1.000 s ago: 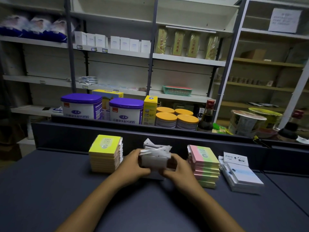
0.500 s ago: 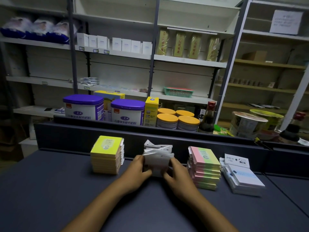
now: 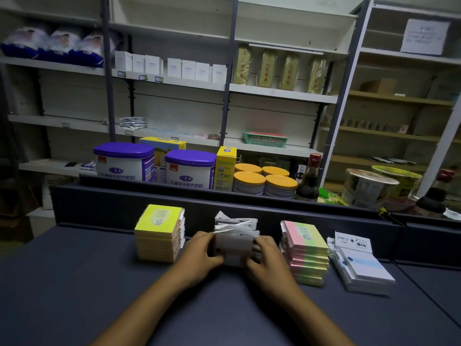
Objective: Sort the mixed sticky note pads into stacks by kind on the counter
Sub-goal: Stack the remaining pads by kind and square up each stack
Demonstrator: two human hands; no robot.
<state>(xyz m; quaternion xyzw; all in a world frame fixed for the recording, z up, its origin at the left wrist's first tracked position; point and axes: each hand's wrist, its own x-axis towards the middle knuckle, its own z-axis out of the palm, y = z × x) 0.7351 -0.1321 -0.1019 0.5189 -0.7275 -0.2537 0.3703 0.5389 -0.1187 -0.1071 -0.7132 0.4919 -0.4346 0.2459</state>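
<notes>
Four groups of sticky note pads stand in a row on the dark counter [image 3: 74, 283]. A neat yellow stack [image 3: 157, 233] is at the left. In the middle is an untidy pile of white wrapped pads [image 3: 235, 239]. My left hand [image 3: 202, 253] presses its left side and my right hand [image 3: 265, 258] presses its right side, both clasping the pile. To the right stands a pink-and-green stack [image 3: 305, 253], then a slanted stack of white-and-blue pads [image 3: 361, 268].
A raised dark ledge [image 3: 104, 196] runs behind the pads. Beyond it stand purple-lidded tins [image 3: 124, 161], yellow boxes [image 3: 225, 168], orange-lidded jars [image 3: 265, 183], a dark bottle [image 3: 309, 178] and foil-topped tubs [image 3: 369, 188]. Shelving fills the back wall.
My hands have lowered and pushed the white pile away from me, down onto the counter, squeezing it from both sides. The other stacks have not moved.
</notes>
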